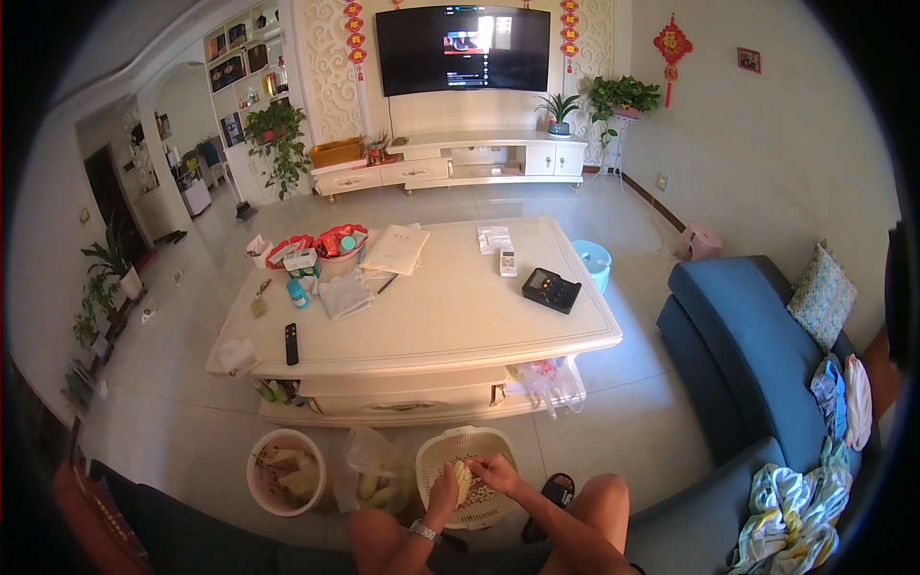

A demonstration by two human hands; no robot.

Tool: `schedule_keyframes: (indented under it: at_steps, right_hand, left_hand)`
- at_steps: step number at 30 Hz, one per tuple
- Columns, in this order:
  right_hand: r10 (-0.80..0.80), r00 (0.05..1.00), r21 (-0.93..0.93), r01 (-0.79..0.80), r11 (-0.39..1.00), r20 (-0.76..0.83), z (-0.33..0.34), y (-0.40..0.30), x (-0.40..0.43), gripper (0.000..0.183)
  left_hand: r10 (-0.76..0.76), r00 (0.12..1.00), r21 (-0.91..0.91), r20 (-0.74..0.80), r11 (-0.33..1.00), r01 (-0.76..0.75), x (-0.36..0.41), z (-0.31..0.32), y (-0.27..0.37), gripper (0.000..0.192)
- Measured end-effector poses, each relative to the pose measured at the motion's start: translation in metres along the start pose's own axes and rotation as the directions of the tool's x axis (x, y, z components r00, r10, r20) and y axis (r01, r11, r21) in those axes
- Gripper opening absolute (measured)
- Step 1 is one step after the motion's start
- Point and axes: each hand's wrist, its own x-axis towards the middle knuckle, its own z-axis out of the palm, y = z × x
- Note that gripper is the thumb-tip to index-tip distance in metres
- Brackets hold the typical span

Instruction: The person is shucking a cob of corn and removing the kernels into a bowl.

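Note:
My left hand (pixel 443 496), with a metal-band watch on its wrist, holds a pale yellow corn cob (pixel 461 477) over a cream plastic basket (pixel 430 460). The fingertips of my right hand (pixel 496 476) touch the cob's right side near its upper end. Loose corn kernels (pixel 480 494) lie in the bottom of the basket, partly hidden by my hands. Left of the basket, a clear plastic bag (pixel 368 460) contains several corn cobs (pixel 374 486). Farther left stands a round white bucket (pixel 254 478) with corn husks (pixel 296 480) inside.
A cream coffee table (pixel 460 309) stands ahead, bearing a black remote (pixel 291 343), a black electronic device (pixel 552 290) and papers. A plastic bag (pixel 550 381) hangs from its lower shelf. A black slipper (pixel 553 496) is right of the basket. A blue sofa (pixel 740 345) is at the right.

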Motion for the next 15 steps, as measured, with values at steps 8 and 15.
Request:
schedule_keyframes:
  at_steps: [8, 15]
  right_hand:
    - [-0.026, 1.0, 0.015, 0.026, 1.0, -0.003, -0.0001, -0.0012, -0.0008, 0.031]
    - [-0.135, 0.988, -0.276, 0.11, 0.955, -0.071, 0.0012, -0.0054, -0.003, 0.028]
  left_hand:
    - [-0.042, 0.998, -0.046, 0.04, 0.998, 0.044, 0.002, 0.0009, 0.0009, 0.067]
    - [-0.082, 0.991, -0.122, 0.106, 0.988, 0.095, -0.0031, -0.0007, 0.0069, 0.063]
